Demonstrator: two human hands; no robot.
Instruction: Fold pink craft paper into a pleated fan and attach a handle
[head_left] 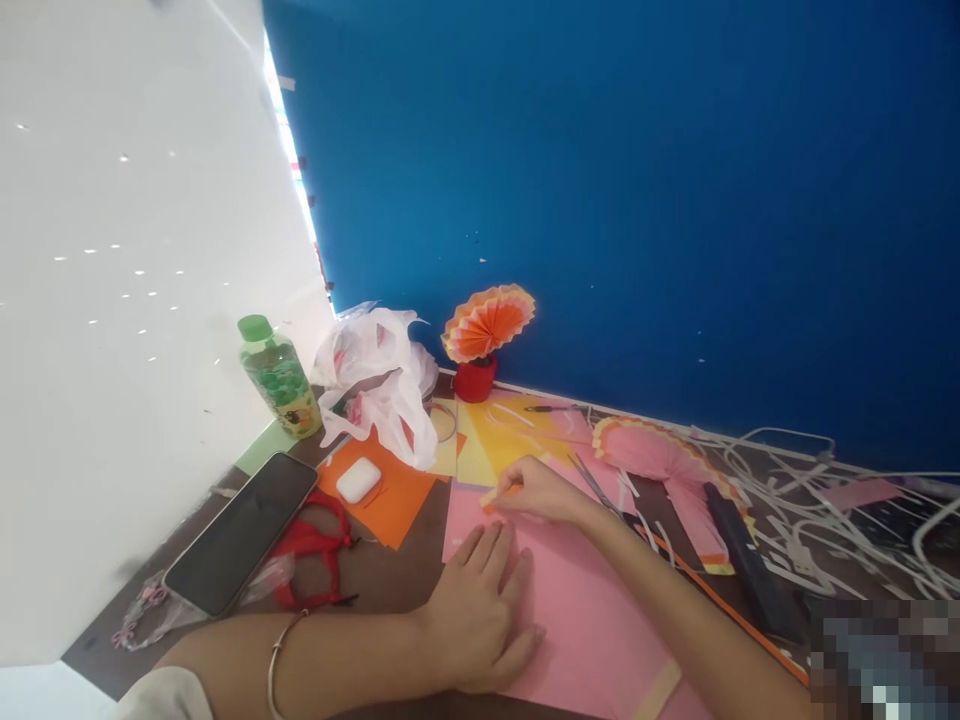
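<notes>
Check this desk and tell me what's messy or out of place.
The white cables at the right stand out: they lie in a loose tangle, with loops reaching over the keyboard. Thin paper strips are also strewn near the scissors, like offcuts. I see no spill.

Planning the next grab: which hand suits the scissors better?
Probably the right hand: it is nearer the scissors, though pinching a small orange piece; the left hand is farther off, resting on pink paper.

No readable text anywhere
</notes>
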